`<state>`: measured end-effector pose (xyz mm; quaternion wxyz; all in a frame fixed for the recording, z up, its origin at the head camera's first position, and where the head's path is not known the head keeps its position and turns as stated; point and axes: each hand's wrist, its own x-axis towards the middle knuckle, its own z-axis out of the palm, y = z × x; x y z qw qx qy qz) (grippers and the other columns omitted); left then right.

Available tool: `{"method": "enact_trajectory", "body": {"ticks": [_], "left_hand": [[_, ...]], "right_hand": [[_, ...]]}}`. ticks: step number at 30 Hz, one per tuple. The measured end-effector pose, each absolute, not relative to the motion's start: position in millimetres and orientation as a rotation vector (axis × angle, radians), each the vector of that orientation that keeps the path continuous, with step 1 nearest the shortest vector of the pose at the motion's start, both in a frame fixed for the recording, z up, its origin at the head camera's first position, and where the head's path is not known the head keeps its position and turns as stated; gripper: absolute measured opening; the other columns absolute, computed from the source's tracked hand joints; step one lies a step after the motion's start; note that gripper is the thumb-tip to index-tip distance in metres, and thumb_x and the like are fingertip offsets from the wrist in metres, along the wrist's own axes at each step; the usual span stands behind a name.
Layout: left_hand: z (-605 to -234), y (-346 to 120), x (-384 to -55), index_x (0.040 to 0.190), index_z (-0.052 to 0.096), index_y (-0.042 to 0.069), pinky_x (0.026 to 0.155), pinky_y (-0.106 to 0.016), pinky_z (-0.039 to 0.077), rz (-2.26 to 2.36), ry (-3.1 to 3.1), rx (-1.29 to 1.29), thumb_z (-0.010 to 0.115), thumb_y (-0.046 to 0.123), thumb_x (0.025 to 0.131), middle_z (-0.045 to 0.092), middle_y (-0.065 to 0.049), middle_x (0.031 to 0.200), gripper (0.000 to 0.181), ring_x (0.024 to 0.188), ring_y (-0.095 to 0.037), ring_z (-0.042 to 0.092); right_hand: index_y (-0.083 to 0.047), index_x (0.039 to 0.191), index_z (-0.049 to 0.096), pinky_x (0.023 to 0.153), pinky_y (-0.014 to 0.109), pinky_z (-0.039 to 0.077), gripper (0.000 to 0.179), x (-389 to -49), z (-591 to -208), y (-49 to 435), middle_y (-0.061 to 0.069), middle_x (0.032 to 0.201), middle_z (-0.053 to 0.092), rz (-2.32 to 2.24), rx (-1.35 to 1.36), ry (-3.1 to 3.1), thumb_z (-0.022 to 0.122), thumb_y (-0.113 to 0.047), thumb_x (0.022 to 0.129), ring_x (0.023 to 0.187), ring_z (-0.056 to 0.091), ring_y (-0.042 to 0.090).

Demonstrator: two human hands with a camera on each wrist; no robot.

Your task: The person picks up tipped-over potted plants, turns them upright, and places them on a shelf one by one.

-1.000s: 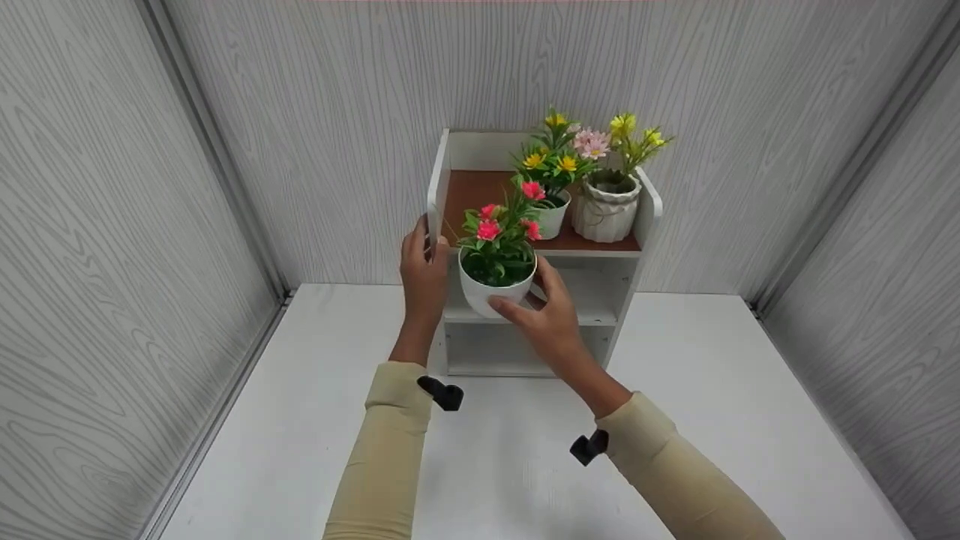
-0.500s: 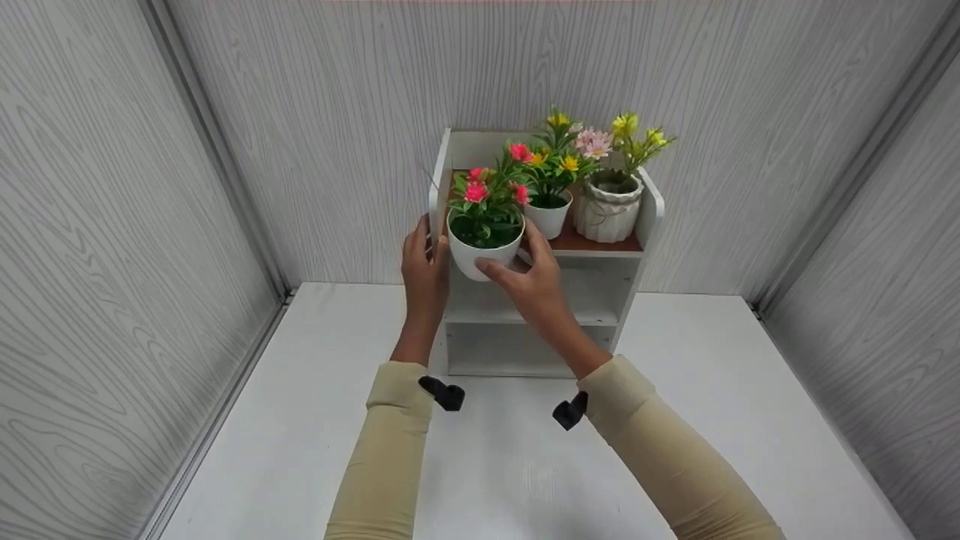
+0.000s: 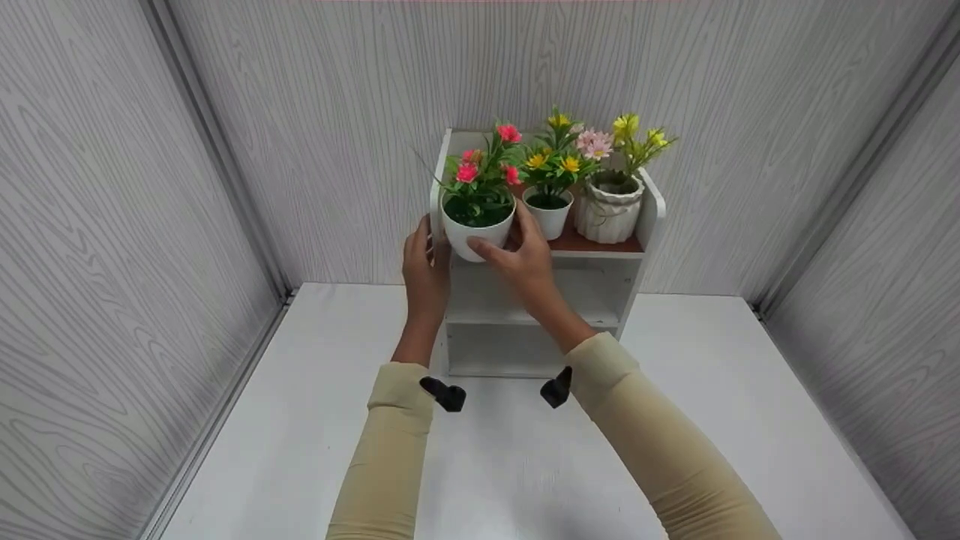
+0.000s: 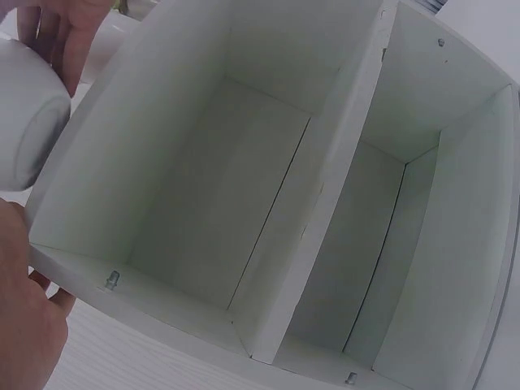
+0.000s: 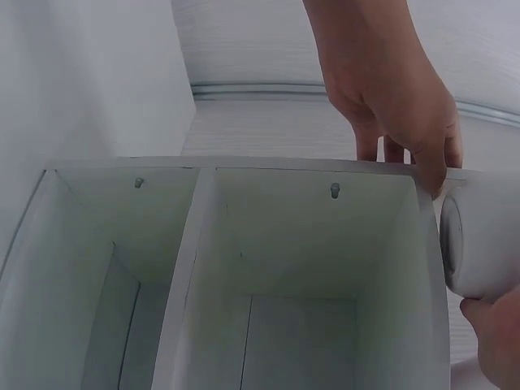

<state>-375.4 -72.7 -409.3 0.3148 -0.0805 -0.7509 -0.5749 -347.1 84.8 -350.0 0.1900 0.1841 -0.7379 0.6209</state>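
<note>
A white pot of pink flowers (image 3: 478,229) is at the front left corner of the shelf unit's (image 3: 634,281) brown top board. My right hand (image 3: 517,251) grips it from the front and right. The pot's base shows from below in the left wrist view (image 4: 28,122) and the right wrist view (image 5: 483,236), beside the shelf's edge. My left hand (image 3: 424,262) holds the shelf's left side panel, with its fingers hooked over the panel's edge (image 5: 390,89).
On the top board stand a small white pot of yellow flowers (image 3: 549,214) and a ribbed white pot of pink and yellow flowers (image 3: 609,210). Two lower compartments (image 4: 211,203) are white inside. Grey walls close in a white table (image 3: 495,465).
My right hand has lifted the pink-flower pot up and back, from in front of the middle compartment to the top board's front left corner. The left hand has stayed on the side panel.
</note>
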Motion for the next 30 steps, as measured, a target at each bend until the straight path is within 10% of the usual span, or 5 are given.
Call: {"method": "enact_trajectory", "body": {"ticks": [30], "left_hand": [[-408.7,-72.9,-372.4,0.157,0.036,0.011,0.111,-0.038,0.045,-1.575,-1.954,-0.213,0.049,0.029,0.108,0.048,-0.01,0.144,0.054,0.135,-0.021,0.05]], "right_hand": [[-0.012,0.159,0.029,0.112,0.035,0.043,0.096,-372.4,-343.9,68.0,0.008,0.157,0.04,1.719,0.349,-2.141,0.079,-0.046,0.085,0.14,0.045,0.018]]}}
